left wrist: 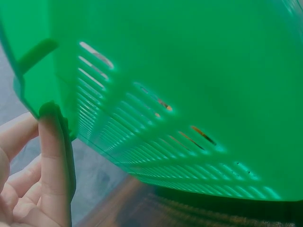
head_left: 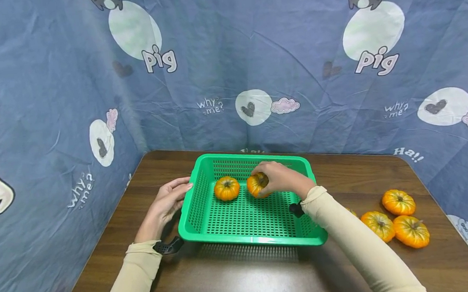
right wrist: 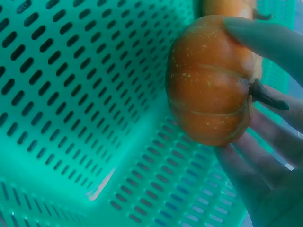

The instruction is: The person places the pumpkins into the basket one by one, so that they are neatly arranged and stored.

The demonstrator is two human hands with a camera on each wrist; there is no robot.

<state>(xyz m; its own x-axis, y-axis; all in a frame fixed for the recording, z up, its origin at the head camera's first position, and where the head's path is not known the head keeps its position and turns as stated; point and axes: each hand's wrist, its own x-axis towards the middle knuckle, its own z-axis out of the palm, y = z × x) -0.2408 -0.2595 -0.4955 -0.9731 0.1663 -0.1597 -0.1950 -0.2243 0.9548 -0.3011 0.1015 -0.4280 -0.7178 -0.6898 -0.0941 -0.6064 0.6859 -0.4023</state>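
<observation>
A green perforated plastic basket (head_left: pixel 225 237) stands on the table, seen in the head view. My left hand (head_left: pixel 167 202) grips its left rim, with thumb and fingers on either side of the edge in the left wrist view. Inside the basket, my right hand (head_left: pixel 279 179) holds a small orange pumpkin (right wrist: pixel 208 80) between thumb and fingers, its dark stem turned towards the palm. Another small pumpkin (head_left: pixel 227 189) sits to the left of it on the basket floor. Whether the held pumpkin touches the floor I cannot tell.
Several more small pumpkins (head_left: pixel 411 231) lie on the brown wooden table (head_left: pixel 246 284) to the right of the basket, one partly hidden behind my right sleeve (head_left: pixel 355 237). A blue printed cloth (head_left: pixel 293 57) hangs behind and beside the table.
</observation>
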